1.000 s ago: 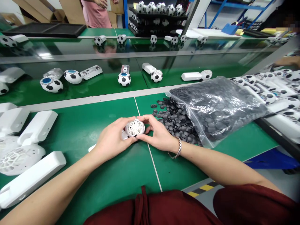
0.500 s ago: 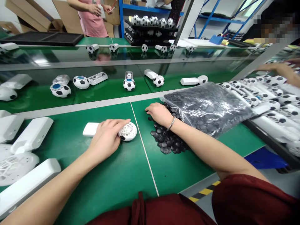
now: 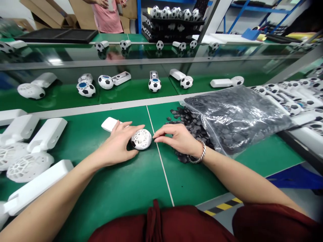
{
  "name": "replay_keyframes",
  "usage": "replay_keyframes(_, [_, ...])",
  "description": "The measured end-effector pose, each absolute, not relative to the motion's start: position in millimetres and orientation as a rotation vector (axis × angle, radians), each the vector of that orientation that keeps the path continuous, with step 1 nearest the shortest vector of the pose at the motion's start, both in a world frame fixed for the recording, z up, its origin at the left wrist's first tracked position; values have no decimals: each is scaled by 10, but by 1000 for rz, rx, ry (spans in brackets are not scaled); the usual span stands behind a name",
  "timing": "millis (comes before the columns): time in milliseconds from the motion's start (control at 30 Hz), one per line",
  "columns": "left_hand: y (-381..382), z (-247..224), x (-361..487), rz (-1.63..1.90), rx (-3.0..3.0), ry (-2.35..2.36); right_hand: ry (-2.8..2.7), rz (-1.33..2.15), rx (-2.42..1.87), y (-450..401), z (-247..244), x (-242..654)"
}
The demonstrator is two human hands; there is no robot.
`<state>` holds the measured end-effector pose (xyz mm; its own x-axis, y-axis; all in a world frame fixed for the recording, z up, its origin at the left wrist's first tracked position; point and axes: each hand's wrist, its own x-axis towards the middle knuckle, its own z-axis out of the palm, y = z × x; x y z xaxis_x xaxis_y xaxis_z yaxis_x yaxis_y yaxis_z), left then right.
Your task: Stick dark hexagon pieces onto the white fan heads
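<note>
My left hand (image 3: pixel 117 143) is curved round a white football-shaped casing (image 3: pixel 141 139), its index finger at the top edge and thumb at the lower side. The casing has an openwork face, a black patch on its left side and a white handle (image 3: pixel 110 124) partly hidden behind my fingers. Just right of the casing, my right hand (image 3: pixel 176 136) is closed in a pinch. Whatever sits between its fingertips is too small to make out. Behind that wrist lies a pile of black plastic pieces (image 3: pixel 195 126), spilling from a clear plastic bag (image 3: pixel 239 114).
Several white casings with handles (image 3: pixel 47 134) lie on the green table at the left. Football-patterned units (image 3: pixel 154 84) stand along the green conveyor (image 3: pixel 141 95) ahead. A black tray (image 3: pixel 300 148) full of units is at the right. Another person in pink (image 3: pixel 107 18) stands across the line.
My right hand has left the black pieces and moved down and left to the casing, fingers pinched. My left hand's fingers have spread a little, and the handle has tilted.
</note>
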<state>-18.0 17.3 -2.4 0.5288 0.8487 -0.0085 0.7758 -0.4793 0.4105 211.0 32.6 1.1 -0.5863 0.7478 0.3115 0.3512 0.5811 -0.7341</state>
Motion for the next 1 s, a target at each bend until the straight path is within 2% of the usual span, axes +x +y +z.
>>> replay_keyframes(200, [141, -87, -140, 367, 2388, 1390, -2291, 715, -788, 231, 9, 2011])
replay_keyframes(533, [114, -63, -95, 424, 2314, 1417, -2235, 859, -912, 168, -21, 1895])
replay_keyframes(833, [107, -70, -67, 476, 2299, 1434, -2468, 479, -764, 148, -20, 1890])
replay_keyframes(1000, [87, -71, -54, 484, 2317, 1457, -2348, 576, -800, 177, -78, 1862])
